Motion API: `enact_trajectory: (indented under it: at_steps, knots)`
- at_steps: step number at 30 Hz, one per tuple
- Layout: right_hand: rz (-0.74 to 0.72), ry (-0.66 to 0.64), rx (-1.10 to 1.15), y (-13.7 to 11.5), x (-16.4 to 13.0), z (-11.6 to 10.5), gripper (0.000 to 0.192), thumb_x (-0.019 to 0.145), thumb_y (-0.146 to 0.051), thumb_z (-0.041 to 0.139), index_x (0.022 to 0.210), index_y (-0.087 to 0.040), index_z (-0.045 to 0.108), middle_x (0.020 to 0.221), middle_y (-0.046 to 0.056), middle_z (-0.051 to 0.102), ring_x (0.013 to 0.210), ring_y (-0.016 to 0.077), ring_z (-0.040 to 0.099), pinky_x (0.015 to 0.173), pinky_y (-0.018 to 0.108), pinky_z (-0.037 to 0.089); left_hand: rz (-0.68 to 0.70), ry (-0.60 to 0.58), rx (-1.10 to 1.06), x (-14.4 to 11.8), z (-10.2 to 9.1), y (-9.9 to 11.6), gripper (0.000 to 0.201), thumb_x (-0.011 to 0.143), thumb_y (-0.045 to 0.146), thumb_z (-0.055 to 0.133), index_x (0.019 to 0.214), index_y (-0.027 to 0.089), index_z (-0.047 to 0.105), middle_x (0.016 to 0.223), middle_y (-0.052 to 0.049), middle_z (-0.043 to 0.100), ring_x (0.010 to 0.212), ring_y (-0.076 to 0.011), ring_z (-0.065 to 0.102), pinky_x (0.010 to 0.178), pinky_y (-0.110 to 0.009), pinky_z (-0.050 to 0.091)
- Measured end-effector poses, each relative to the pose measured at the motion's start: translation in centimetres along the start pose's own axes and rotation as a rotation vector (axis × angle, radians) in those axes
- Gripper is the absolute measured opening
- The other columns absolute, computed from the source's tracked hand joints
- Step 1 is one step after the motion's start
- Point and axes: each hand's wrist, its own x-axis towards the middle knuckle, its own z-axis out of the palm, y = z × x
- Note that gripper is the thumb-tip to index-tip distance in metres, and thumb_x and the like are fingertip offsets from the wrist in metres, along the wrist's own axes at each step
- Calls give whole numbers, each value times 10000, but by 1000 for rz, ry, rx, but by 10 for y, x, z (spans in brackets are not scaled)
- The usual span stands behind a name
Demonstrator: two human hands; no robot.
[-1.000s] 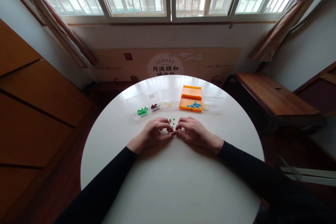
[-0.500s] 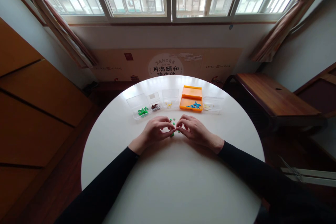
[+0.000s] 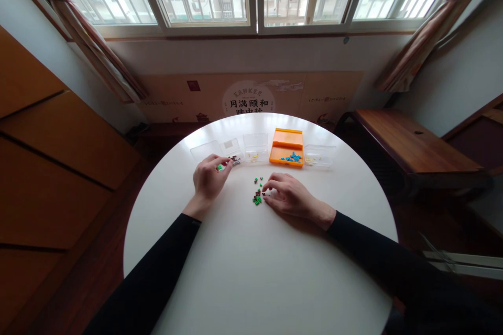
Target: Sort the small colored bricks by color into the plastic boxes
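Observation:
My left hand (image 3: pixel 208 178) is stretched out over the clear box of green pieces (image 3: pixel 202 151) at the far left of the box row, its fingertips pinched at a green piece (image 3: pixel 219 167). My right hand (image 3: pixel 285 193) rests on the white round table (image 3: pixel 251 261), fingers curled beside a small cluster of green and dark pieces (image 3: pixel 257 199). A few more green pieces (image 3: pixel 256 180) lie just beyond that cluster.
A row of small boxes stands at the table's far side: a clear box with dark pieces (image 3: pixel 231 147), a clear box with yellow pieces (image 3: pixel 254 146), an open orange box with blue pieces (image 3: pixel 286 153) and another clear box (image 3: pixel 318 156). A wooden bench (image 3: pixel 408 146) stands to the right.
My left hand left the small cluster at the table's middle and reached forward-left to the box of green pieces. My right hand stayed by the cluster, which now lies uncovered.

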Motion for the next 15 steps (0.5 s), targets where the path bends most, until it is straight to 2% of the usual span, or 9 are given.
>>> enact_trajectory:
  at_steps: [6, 15]
  knots:
    - [-7, -20, -26, 3, 1, 1, 87, 1011, -207, 743, 1046, -255, 807, 1073, 66, 734, 937, 224, 690, 910, 376, 533, -56, -15, 129, 9, 7, -9, 158, 1018, 333, 751, 983, 264, 889, 985, -53, 812, 885, -263, 734, 806, -378, 487]
    - [-16, 6, -2, 7, 0, 3, 82, 1056, -237, 716, 1040, -239, 797, 1046, 58, 729, 925, 215, 686, 881, 364, 520, 36, -20, 188, 5, 10, -8, 200, 1048, 373, 723, 987, 262, 878, 980, -37, 823, 922, -270, 739, 910, -427, 487]
